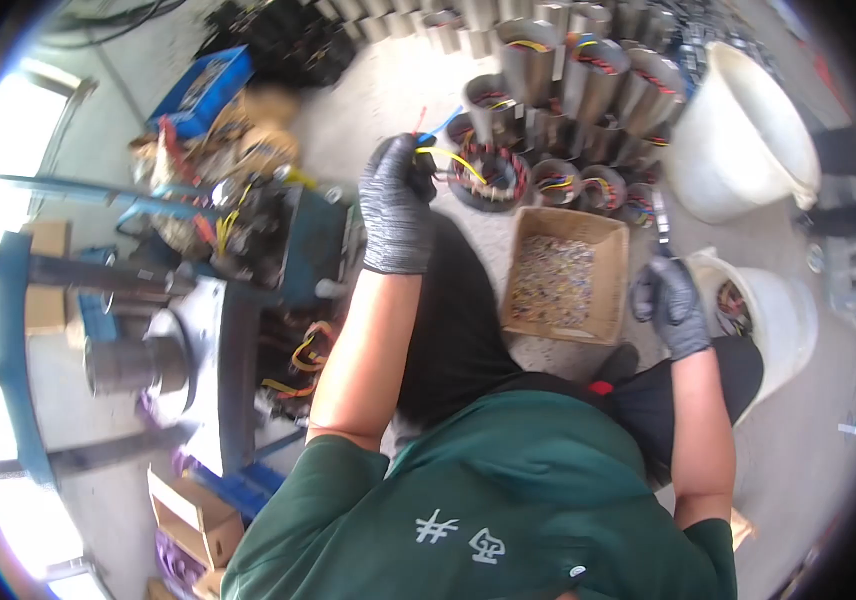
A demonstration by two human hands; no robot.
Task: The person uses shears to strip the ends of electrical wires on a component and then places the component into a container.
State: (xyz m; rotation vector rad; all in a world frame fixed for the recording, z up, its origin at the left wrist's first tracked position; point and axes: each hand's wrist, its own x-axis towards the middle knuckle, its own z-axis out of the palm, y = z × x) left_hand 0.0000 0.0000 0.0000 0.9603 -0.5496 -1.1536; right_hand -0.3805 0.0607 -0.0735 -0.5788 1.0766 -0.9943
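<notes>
My left hand (pixel 395 215), in a grey and black knit glove, is closed round several coloured wires. A yellow wire (pixel 448 158) arcs from it to the round motor winding (pixel 516 178) just to its right, and blue and red ends stick up past the fingers. On the right, my right hand (pixel 676 308), gloved alike, is closed round a slim tool with a shiny metal end (pixel 661 215) pointing away from me. Its grip is hidden in the fist, so its kind cannot be told. Between the hands stands a cardboard box (pixel 600 325) with many small bits in it.
Metal cylinders (pixel 528 65) with coloured wires crowd the floor ahead. At the far right stands a large white tub (pixel 708 160); a white bucket (pixel 783 325) is beside my right knee. To my left are a machine on a blue frame (pixel 13 350) and a blue crate (pixel 183 118).
</notes>
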